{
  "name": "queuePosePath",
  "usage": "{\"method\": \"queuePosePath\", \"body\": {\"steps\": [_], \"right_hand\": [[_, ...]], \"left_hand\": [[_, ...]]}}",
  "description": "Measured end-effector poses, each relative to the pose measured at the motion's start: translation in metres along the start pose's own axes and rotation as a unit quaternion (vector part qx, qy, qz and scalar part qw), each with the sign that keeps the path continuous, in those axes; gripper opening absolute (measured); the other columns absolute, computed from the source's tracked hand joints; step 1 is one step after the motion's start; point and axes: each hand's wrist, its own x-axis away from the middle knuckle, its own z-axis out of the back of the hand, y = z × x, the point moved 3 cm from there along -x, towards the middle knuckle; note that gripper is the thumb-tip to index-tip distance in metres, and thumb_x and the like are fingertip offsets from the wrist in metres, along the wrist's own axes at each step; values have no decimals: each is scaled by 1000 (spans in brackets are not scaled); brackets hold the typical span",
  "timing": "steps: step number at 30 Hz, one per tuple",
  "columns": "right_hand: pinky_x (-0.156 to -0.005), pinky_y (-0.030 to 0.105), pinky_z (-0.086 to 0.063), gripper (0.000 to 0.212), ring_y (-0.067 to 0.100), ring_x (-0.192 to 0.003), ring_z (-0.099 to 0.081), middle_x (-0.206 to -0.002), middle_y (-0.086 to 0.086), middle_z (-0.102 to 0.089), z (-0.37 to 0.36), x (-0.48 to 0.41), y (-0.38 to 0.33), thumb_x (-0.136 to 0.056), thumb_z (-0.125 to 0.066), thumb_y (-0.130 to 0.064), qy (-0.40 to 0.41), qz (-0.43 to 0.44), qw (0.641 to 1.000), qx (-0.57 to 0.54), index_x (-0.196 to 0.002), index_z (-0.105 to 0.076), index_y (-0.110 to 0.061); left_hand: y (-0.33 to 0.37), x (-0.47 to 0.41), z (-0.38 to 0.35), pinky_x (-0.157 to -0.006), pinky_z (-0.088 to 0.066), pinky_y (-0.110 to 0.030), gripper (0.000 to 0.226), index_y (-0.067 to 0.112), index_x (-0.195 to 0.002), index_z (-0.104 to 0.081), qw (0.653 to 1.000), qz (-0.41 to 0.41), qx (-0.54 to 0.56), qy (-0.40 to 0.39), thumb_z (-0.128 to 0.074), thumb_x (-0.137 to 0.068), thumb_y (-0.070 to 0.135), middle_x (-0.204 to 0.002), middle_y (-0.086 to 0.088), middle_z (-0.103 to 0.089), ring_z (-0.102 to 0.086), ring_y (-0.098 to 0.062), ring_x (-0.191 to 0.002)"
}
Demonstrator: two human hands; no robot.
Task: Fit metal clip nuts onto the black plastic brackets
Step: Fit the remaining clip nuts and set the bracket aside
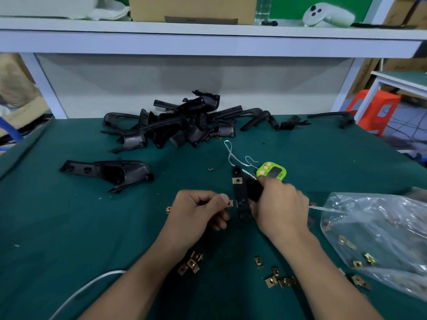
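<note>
On a green workbench (pixel 69 227), my right hand (pixel 279 206) grips a black bracket (pixel 240 197) upright while my left hand (pixel 198 209) pinches a brass clip nut (pixel 230 203) beside it; no legible writing.

This is a small factory assembly station. A green-matted counter (pixel 69 227) carries a heap of black plastic brackets (pixel 175 123), loose metal clip nuts (pixel 279 279) and a bag (pixel 381 227) of more. A cardboard box (pixel 191 8) sits on the white shelf (pixel 208 40) above.

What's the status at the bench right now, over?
Status: left hand pinches a clip nut beside the bracket. Right hand grips the bracket; a fitted nut sits near its far end. Nothing between clip nut and bracket.
</note>
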Motion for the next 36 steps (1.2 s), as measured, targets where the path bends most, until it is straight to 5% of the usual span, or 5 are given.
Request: {"method": "queuePosePath", "body": {"steps": [8,27,33,36], "right_hand": [[-59,31,-29,18,29,-74,-64,-74,-2,-63,-4,4,-4,-76,-75,-24,-21,18,1000,-6,-86,-60,-27],[-58,32,-30,10,32,-71,-63,-73,1,-64,-4,6,-6,-80,-68,-20,-20,18,999,-41,-86,-61,-25],[-58,33,-30,17,32,-71,-60,-72,-1,-60,-6,8,-7,-79,-65,-19,-20,18,999,-39,-79,-50,-25],[-57,32,-30,19,29,-64,-48,-74,0,-61,-7,9,-8,-80,-65,-19,-22,10,999,-40,-79,-48,-25]], "left_hand": [[-3,0,-4,-48,-50,-23,30,-3,-73,-72,1000,13,-9,-4,-67,-96,15,-64,-16,-70,-63,-19,-51],[-7,0,-6,-44,-48,-23,32,-2,-68,-69,999,12,9,46,-68,-96,14,-60,-15,-68,-62,-20,-45],[-5,3,-10,-42,-47,-23,37,13,-61,-72,998,11,1,67,-67,-97,17,-58,-12,-68,-62,-19,-45],[-3,7,-14,-42,-48,-24,35,14,-64,-74,996,3,2,95,-66,-98,18,-56,-10,-67,-63,-19,-45]]}}
